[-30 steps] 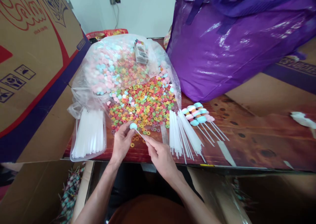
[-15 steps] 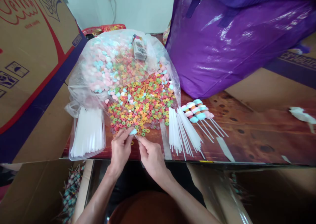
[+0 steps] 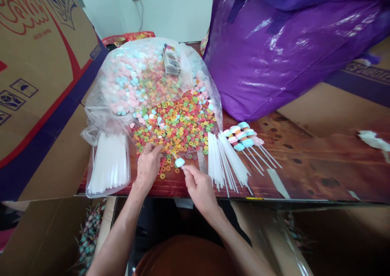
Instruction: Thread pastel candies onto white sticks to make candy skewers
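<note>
My right hand (image 3: pixel 199 186) pinches a white lollipop stick (image 3: pixel 174 155) that carries a pale blue marshmallow (image 3: pixel 179 162). The stick's bare tip points up and left above the candy. My left hand (image 3: pixel 148 164) is at the near left edge of a spread of colourful gummy rings (image 3: pixel 176 126), its thumb and fingers drawn together. Whatever lies between those fingertips is hidden. Pink, white and blue marshmallows (image 3: pixel 124 85) lie behind the rings, partly under a clear plastic bag (image 3: pixel 94 93).
Left stands a clear tray (image 3: pixel 91 194) of white sticks. Loose sticks (image 3: pixel 224 162) and several finished candy skewers (image 3: pixel 243 136) lie at right. A purple bag (image 3: pixel 258 65) and a cardboard box (image 3: pixel 45 105) flank the table (image 3: pixel 298 166). A small packet stack (image 3: pixel 171 61) rests on the plastic.
My hands have parted. The right moved right and toward me, carrying the stick with the blue marshmallow; the left let go of the marshmallow and moved up to the gummy rings.
</note>
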`<state>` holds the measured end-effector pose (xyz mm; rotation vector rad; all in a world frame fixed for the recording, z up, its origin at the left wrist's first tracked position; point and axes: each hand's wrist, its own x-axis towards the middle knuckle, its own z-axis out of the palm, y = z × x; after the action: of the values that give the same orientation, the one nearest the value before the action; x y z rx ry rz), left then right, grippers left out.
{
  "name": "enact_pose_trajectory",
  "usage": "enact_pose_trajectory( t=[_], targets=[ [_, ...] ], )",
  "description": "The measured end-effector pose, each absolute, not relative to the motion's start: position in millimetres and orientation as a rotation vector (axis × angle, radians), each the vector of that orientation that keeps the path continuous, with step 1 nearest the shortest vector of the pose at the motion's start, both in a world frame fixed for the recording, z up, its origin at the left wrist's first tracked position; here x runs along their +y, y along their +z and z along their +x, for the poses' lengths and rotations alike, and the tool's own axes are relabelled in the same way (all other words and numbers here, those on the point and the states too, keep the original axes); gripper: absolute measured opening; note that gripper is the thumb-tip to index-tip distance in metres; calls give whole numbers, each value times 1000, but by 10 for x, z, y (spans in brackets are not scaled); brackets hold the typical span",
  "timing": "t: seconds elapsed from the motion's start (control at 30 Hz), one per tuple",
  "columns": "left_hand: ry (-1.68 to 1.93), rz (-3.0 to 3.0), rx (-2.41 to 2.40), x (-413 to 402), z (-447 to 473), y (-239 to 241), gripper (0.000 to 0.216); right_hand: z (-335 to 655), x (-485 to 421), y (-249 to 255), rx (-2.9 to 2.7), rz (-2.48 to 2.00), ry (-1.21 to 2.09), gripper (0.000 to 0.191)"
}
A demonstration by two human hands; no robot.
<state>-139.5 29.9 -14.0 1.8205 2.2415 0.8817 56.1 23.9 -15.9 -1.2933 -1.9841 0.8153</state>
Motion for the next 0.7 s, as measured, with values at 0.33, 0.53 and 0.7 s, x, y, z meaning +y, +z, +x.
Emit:
enact_pose_trajectory(
  t=[0.33, 0.53, 0.7],
  targets=[
    [1542, 808, 1714, 265, -1353, -130, 36, 485, 232, -98, -1953, -1196, 887, 29],
    [1627, 554, 1489, 241, -1265, -179, 42, 393, 212, -39, -1957, -1123, 900, 29],
    [1648, 488, 1434, 211, -1202, -176, 42, 383, 215, -27, -1979, -1126, 882, 29]
  ],
)
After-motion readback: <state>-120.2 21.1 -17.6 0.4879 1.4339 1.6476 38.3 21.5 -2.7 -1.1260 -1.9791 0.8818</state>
